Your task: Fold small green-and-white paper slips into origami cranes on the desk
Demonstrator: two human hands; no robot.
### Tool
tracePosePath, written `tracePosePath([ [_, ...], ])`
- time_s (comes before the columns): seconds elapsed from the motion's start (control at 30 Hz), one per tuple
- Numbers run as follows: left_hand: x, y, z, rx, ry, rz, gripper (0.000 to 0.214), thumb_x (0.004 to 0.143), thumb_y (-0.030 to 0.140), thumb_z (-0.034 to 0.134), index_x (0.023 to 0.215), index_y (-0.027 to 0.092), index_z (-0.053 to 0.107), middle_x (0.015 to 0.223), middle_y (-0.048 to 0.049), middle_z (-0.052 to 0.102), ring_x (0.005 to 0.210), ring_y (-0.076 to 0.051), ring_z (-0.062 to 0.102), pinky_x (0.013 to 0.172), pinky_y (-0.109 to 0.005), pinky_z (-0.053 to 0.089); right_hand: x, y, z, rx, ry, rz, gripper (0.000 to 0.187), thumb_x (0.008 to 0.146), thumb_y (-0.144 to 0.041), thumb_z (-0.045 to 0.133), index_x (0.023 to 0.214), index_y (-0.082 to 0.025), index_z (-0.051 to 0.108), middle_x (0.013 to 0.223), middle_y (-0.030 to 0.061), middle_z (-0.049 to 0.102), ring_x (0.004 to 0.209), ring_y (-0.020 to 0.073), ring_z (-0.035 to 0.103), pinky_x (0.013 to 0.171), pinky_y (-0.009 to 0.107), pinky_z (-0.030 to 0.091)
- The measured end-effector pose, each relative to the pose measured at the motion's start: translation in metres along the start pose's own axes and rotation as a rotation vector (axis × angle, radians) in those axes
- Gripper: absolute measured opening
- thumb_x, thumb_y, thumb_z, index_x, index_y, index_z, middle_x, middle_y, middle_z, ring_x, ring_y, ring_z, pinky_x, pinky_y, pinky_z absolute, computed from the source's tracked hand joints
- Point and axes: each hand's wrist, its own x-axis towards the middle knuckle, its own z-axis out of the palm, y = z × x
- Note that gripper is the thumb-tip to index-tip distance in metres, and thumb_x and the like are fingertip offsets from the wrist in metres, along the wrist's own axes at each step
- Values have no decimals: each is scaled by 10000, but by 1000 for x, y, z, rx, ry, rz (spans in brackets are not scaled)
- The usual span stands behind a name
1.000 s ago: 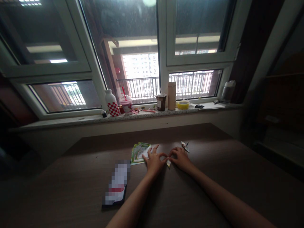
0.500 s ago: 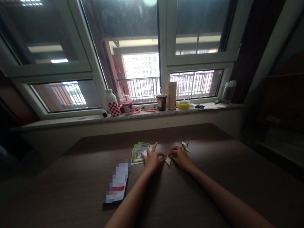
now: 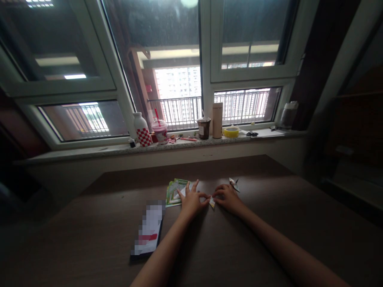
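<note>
Pinching small folded paper (image 3: pixel 212 203) between thumb and forefinger of left hand (image 3: pixel 192 202), with other fingers spread at green-edged sheets (image 3: pixel 172 195); likewise with bunched fingertips of right hand (image 3: pixel 228 199) at opposite edge. Position: on or just above worktop (image 3: pixel 227 251), right of sheets. Apparently creasing: align edges, then press evenly. Avoid dragging sheets, knocking second folded piece (image 3: pixel 234 184) well right of sheets, or brushing phone (image 3: pixel 152 225) at sheets' near left.
</note>
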Motion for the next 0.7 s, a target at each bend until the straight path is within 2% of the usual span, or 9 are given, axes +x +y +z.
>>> tracePosePath([
  [0.3,-6,0,-1,6,-21,9,289,748,584,682,1007,469,741,1612,54,278,1486,-421,136,1067,-782,-71,-3,2,-2,35,-42,-15,245,737,-343,766,973,-276,759,1190,73,632,1197,271,511,1065,430,341],
  [0.53,-11,-1,-1,39,-53,23,423,737,706,606,1079,479,710,1618,49,263,1497,-411,106,1074,-773,-80,-4,2,-3,25,-60,-23,268,730,-342,767,986,-265,747,1220,76,618,1209,277,503,1061,426,358],
  [0.7,-13,0,-3,57,-82,34,482,712,697,637,1153,505,665,1625,23,248,1499,-396,127,1081,-763,-78,-3,3,-3,24,-71,-23,275,735,-355,759,997,-274,742,1231,69,608,1218,273,494,1069,420,350],
])
